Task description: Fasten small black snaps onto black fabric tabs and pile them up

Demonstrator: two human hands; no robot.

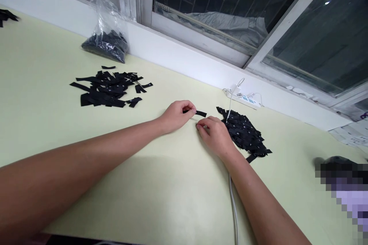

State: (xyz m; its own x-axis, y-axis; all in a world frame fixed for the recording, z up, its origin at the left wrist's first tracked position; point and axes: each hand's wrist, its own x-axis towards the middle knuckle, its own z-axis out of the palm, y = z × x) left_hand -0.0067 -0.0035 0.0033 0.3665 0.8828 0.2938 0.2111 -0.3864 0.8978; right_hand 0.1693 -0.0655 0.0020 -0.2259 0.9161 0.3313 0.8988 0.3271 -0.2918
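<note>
Left hand pinches a black label just above the table; right hand curled beside it, fingertips closed, possibly on another. Risk: a loose pinch drops it into the nearby pile

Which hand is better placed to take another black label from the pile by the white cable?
Probably the right hand: it lies against that pile, while the left hand already pinches one black label and is farther away.
</note>
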